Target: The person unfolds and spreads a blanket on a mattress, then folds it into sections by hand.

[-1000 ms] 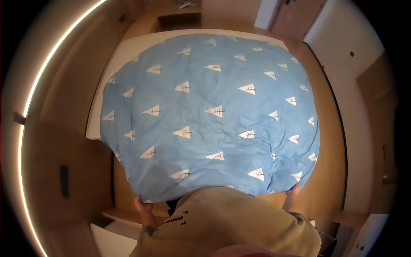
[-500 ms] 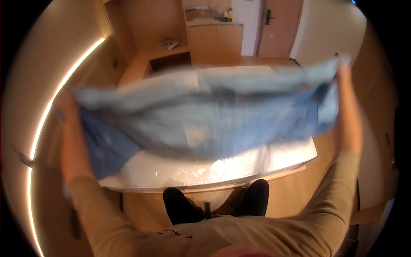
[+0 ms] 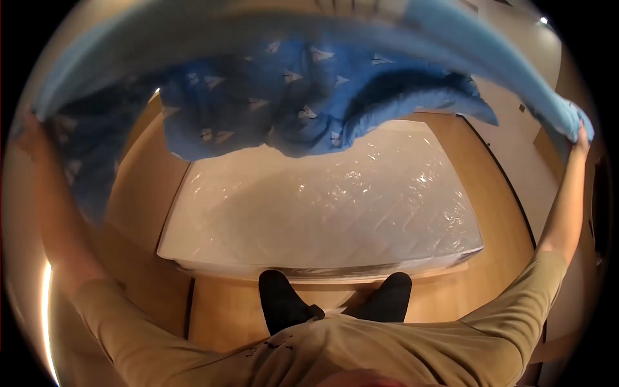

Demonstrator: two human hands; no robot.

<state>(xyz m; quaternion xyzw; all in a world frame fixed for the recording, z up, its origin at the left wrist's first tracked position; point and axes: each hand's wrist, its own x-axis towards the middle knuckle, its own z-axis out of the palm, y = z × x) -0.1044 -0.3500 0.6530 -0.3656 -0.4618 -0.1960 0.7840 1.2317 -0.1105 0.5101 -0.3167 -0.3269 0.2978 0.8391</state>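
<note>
A blue quilt [image 3: 258,84] with a white paper-plane pattern billows across the top of the head view, spread wide between my raised arms. My right hand [image 3: 582,137] is closed on its lighter blue edge at the far right. At the far left, my left hand [image 3: 29,134] grips the other end of that edge; its fingers are dim and partly blurred. Below the quilt lies a white mattress [image 3: 309,206] in shiny clear plastic film. The quilt hangs over the mattress's far end and hides part of it.
I stand at the near edge of the mattress, my dark-clad legs [image 3: 280,300] close to its base. Wooden floor [image 3: 493,193] runs along the right side. A light strip [image 3: 47,309] glows on the left wall.
Both hands have moved up and farther apart, lifting the quilt from over the middle of the mattress. It now spreads open high up, and more of the mattress shows.
</note>
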